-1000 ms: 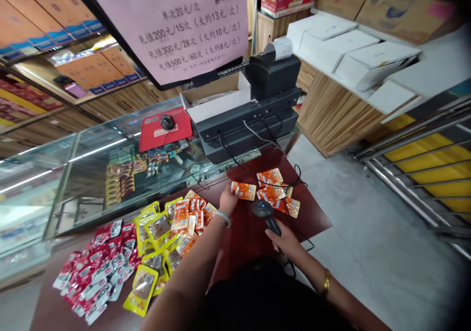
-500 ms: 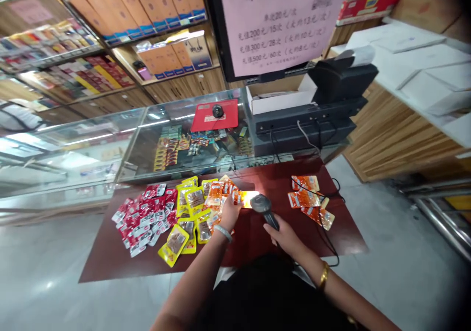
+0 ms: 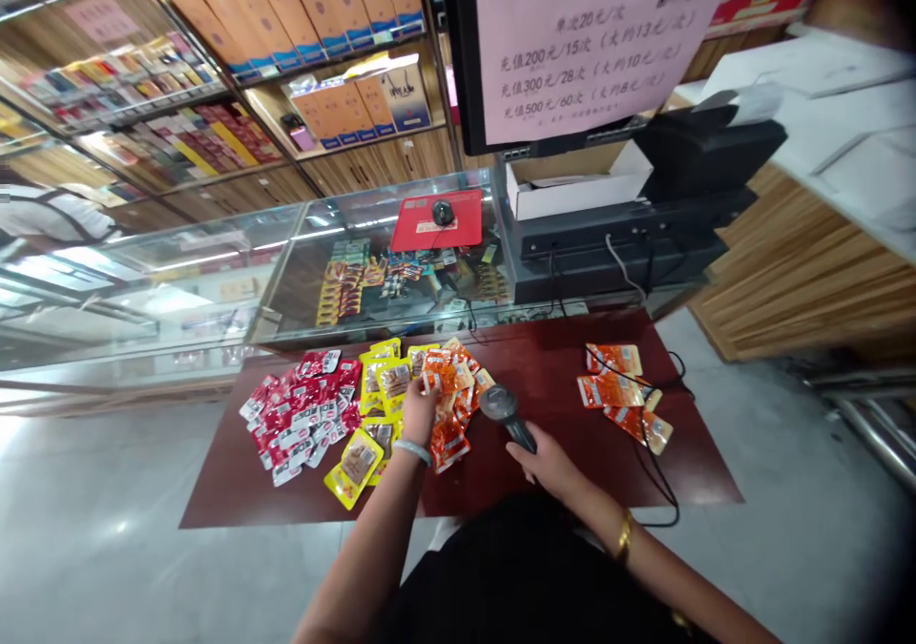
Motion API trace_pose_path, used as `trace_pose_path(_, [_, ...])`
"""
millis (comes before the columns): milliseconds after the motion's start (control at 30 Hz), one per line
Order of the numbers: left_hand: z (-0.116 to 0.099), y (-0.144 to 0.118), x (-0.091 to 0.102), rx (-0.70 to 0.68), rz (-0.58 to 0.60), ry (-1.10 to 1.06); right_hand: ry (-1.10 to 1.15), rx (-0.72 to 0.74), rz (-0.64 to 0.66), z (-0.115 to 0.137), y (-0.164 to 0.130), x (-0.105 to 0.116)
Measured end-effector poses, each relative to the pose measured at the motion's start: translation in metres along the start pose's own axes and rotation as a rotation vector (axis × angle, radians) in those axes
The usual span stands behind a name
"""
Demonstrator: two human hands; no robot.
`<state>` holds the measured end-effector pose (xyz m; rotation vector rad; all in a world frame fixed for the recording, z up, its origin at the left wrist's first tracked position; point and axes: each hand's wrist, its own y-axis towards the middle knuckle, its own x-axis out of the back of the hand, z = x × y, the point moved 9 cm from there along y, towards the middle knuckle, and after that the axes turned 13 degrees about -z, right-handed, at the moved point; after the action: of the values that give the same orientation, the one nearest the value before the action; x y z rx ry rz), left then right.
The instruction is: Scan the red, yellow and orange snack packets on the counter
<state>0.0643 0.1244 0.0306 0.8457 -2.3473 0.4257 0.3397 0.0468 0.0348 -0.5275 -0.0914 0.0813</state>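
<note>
Orange packets (image 3: 449, 398) under left hand (image 3: 419, 411), grip unclear | right hand (image 3: 548, 461) clasps scanner (image 3: 505, 412)

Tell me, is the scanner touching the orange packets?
Apart. The head view shows bare red table between the scanner, held in the right hand, and the nearest orange packets.

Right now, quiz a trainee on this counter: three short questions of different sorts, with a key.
1. True or false: the right hand holds the barcode scanner.
2. Which packets does the left hand touch? A red B orange C none
3. Fill in: the small separate group of orange packets lies on the dark red table to the person's ____.

Key: 1 true. 2 B, at the middle orange pile, beside the yellow packets and red packets. 3 right.
</note>
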Motion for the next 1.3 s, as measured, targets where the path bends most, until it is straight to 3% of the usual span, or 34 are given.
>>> trace_pose_path(100, [-0.020,0.001,0.012,-0.164,-0.112,0.311,0.030,-0.011,-0.038,-0.002,0.003,0.011])
trace_pose_path(200, [-0.046,-0.010,-0.009,-0.363,-0.101,0.407,0.065,-0.009,-0.083,-0.005,0.004,0.029])
trace_pose_path(333, [-0.074,-0.042,-0.082,-0.543,0.103,0.328,0.096,-0.019,-0.177,-0.013,0.000,0.063])
trace_pose_path(533, [-0.122,-0.115,-0.209,-0.637,0.503,0.226,0.188,-0.093,-0.319,-0.041,-0.007,0.115])
trace_pose_path(633, [-0.148,-0.148,-0.250,-0.668,0.635,0.195,0.249,-0.137,-0.399,-0.056,-0.013,0.142])
trace_pose_path(733, [-0.163,-0.173,-0.275,-0.739,0.689,0.271,0.289,-0.149,-0.460,-0.067,-0.020,0.164])
trace_pose_path(867, [-0.169,-0.197,-0.284,-0.869,0.660,0.428,0.318,-0.172,-0.499,-0.076,-0.028,0.181])
trace_pose_path(967, [-0.162,-0.204,-0.284,-0.883,0.652,0.517,0.324,-0.200,-0.519,-0.079,-0.032,0.188])
trace_pose_path(1133, [-0.135,-0.189,-0.273,-0.619,0.725,0.468,0.309,-0.187,-0.495,-0.077,-0.031,0.185])
trace_pose_path(1300, [-0.106,-0.162,-0.237,-0.432,0.719,0.285,0.251,-0.152,-0.407,-0.069,-0.023,0.166])
